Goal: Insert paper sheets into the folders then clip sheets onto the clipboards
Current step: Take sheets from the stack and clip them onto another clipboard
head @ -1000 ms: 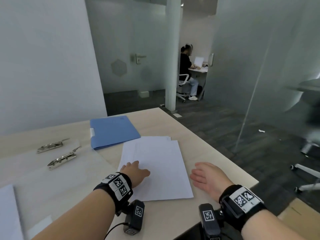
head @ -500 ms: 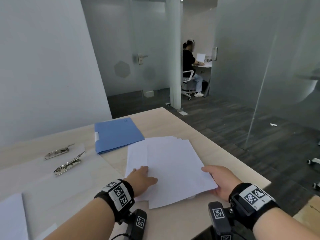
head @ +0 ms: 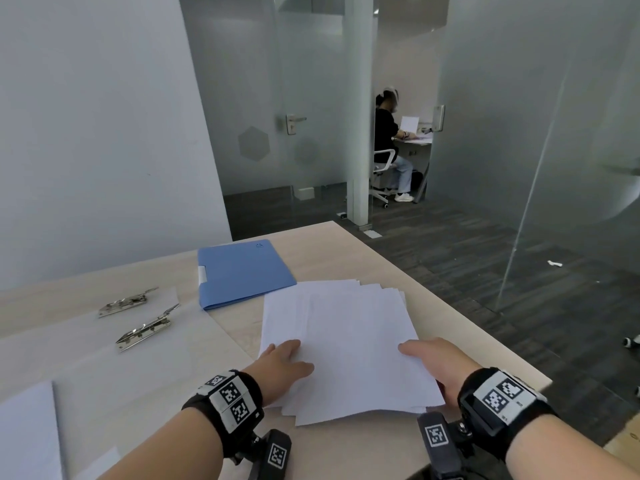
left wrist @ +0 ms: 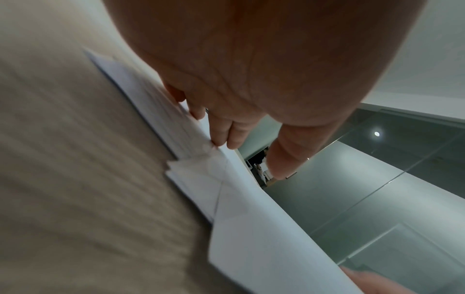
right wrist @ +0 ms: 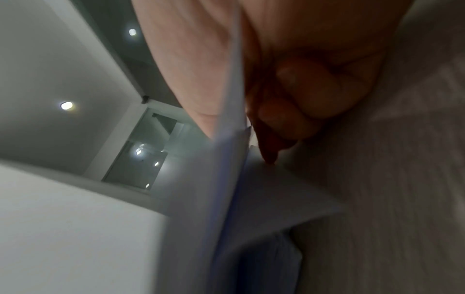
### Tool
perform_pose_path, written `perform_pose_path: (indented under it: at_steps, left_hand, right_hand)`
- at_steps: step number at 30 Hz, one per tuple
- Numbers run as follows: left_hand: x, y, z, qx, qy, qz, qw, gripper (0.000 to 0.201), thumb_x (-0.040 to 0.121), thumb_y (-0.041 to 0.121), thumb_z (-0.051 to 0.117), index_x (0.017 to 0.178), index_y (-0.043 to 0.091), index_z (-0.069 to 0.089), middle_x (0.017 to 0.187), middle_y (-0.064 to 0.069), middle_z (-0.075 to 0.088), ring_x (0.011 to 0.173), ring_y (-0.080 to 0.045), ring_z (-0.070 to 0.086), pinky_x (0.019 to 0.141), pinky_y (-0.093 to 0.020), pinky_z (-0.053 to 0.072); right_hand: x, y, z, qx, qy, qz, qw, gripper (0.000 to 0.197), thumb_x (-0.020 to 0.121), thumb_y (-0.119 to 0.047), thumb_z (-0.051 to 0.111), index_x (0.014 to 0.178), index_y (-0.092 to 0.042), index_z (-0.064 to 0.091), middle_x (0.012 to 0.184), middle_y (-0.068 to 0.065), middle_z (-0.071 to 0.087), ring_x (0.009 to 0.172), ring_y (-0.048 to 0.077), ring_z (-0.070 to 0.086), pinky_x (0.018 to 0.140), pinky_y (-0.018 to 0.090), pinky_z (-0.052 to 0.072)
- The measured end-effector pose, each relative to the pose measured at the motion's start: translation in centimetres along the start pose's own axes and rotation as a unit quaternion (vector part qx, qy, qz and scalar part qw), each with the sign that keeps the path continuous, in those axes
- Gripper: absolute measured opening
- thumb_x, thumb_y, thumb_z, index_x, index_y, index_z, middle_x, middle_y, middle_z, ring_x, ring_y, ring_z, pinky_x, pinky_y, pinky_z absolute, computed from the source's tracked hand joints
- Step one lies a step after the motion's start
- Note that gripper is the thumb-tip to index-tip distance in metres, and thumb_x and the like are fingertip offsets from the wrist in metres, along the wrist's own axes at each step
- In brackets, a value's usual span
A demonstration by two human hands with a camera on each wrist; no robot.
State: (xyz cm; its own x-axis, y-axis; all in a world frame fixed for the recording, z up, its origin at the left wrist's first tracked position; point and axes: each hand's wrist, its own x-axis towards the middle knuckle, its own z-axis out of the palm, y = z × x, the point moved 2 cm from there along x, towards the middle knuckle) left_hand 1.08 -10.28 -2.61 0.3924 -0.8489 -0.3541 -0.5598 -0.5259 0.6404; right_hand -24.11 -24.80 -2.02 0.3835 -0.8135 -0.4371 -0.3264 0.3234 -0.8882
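A fanned stack of white paper sheets (head: 349,348) lies on the table in front of me. My left hand (head: 284,365) holds the upper sheets at their left edge, thumb on top and fingers (left wrist: 216,137) tucked at the stack's edge. My right hand (head: 433,362) grips the right edge; the right wrist view shows the sheets (right wrist: 231,151) between thumb and curled fingers (right wrist: 309,95). The upper sheets (left wrist: 264,228) are raised off the lower ones. A closed blue folder (head: 242,271) lies behind the stack. Two clear clipboards with metal clips (head: 126,303) (head: 145,332) lie at the left.
Another white sheet (head: 24,431) lies at the near left corner. The table's right edge (head: 450,306) drops to dark floor. A glass partition (head: 519,150) stands to the right, with a person seated at a desk far behind it.
My right hand moved left from the bare table onto the stack's right edge and took hold. The sheets fanned out and the upper ones lifted between both hands.
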Motion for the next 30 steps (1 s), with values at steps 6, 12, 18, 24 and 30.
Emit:
perform_pose_path:
  at_steps: [6,12,18,24,30]
  left_hand:
    - [-0.6,0.5,0.0,-0.010,-0.028,0.028,0.999,0.077,0.081,0.052,0.052,0.148,0.022,0.033,0.150,0.008,0.036,0.151,-0.020,0.010,0.121,-0.041,0.013]
    - [-1.2,0.8,0.3,-0.016,-0.024,0.012,1.000,0.063,0.083,0.054,0.052,0.140,0.031,0.037,0.152,0.006,0.032,0.151,-0.020,0.009,0.116,-0.032,0.015]
    - [0.0,2.3,-0.2,-0.099,0.030,-0.026,0.994,0.067,0.091,0.042,0.056,0.151,0.023,0.031,0.153,-0.005,0.039,0.138,-0.024,0.040,0.100,-0.026,0.031]
    - [1.7,3.5,-0.6,-0.289,0.077,-0.107,0.948,0.044,0.084,0.031,0.062,0.123,0.011,0.054,0.102,-0.011,0.059,0.091,-0.029,0.059,0.066,-0.031,0.041]
    - [2.4,3.0,-0.5,-0.311,0.061,-0.120,0.941,0.026,0.080,0.023,0.066,0.092,0.001,0.061,0.100,-0.022,0.069,0.092,-0.038,0.068,0.086,-0.043,0.054]
  right_hand:
    - [0.1,-1.6,1.2,-0.058,0.001,-0.062,0.996,0.021,0.095,-0.016,0.058,0.104,-0.003,0.071,0.102,0.017,0.077,0.099,0.036,0.072,0.084,0.039,0.054]
    - [0.1,-1.9,1.6,-0.063,0.017,-0.076,0.995,0.016,0.094,-0.017,0.058,0.101,-0.007,0.068,0.100,0.014,0.076,0.093,0.032,0.073,0.080,0.037,0.055]
    - [0.3,-1.4,1.5,-0.073,0.003,-0.074,0.995,0.020,0.089,-0.020,0.061,0.095,-0.002,0.065,0.099,0.017,0.076,0.088,0.031,0.072,0.080,0.038,0.053]
    - [0.3,-1.7,1.0,-0.065,0.015,-0.064,0.996,0.027,0.087,-0.020,0.064,0.106,-0.002,0.066,0.107,0.023,0.075,0.099,0.041,0.072,0.092,0.048,0.055]
    - [0.2,-0.9,0.6,-0.065,0.001,-0.062,0.996,0.007,0.095,-0.011,0.060,0.095,-0.006,0.065,0.093,0.013,0.075,0.082,0.028,0.070,0.069,0.032,0.052]
